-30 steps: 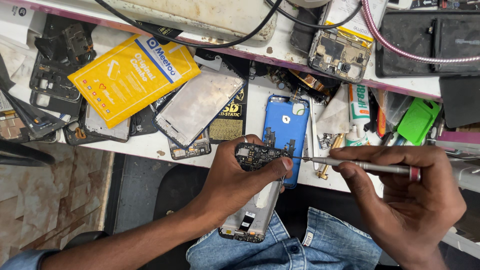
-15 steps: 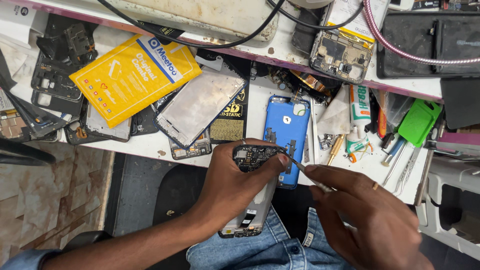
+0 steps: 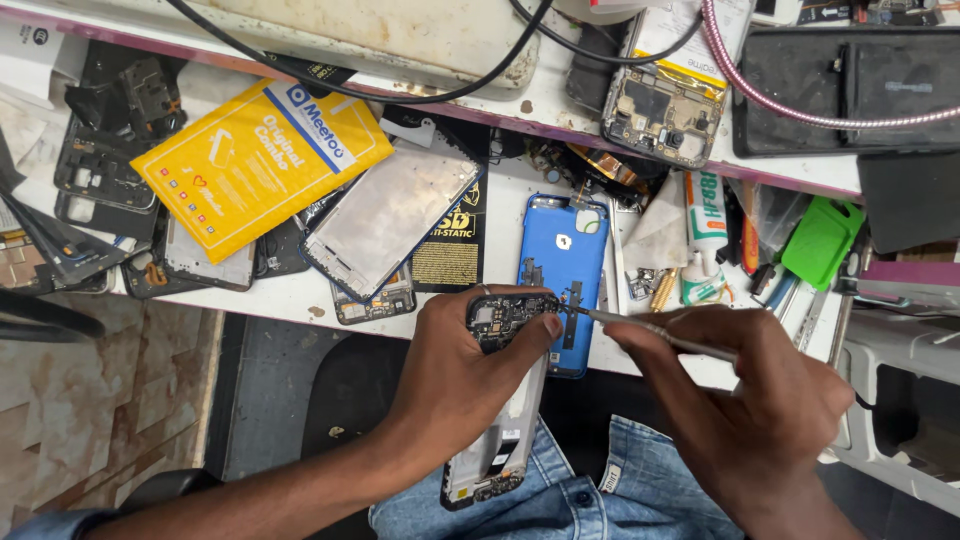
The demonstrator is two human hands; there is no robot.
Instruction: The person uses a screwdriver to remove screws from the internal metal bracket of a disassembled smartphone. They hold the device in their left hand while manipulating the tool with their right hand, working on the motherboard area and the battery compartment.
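Left hand (image 3: 455,375): my forearm comes up from the lower left, palm down, fingers wrapped over the upper end of the opened phone (image 3: 500,420); thumb tip pressed at its top right corner. Fingers closed on the phone, not spread.

Right hand (image 3: 745,400): enters from the lower right, fingers pinched narrow around a thin metal tool (image 3: 640,327) (tweezers or a fine driver, I cannot tell which). Its tip points left and meets the phone's top edge just beside my thumb.

Opened phone: one, back removed, dark circuit board showing at the top. Long axis runs near vertical in the head view, board end up at the bench edge, lower end down over my denim lap (image 3: 560,500). It lies partly hidden under my left hand.

Bench (image 3: 280,298), white, counted items:
- blue phone back cover (image 3: 565,250), one, upright, just behind the tool tip
- silver phone frame (image 3: 390,215), one, tilted
- yellow flat packet (image 3: 260,160), one
- green plastic piece (image 3: 822,242), one, at right
- white tube (image 3: 705,235), one
- black cables (image 3: 430,95), two, and a pink braided cable (image 3: 800,110), one, across the upper shelf
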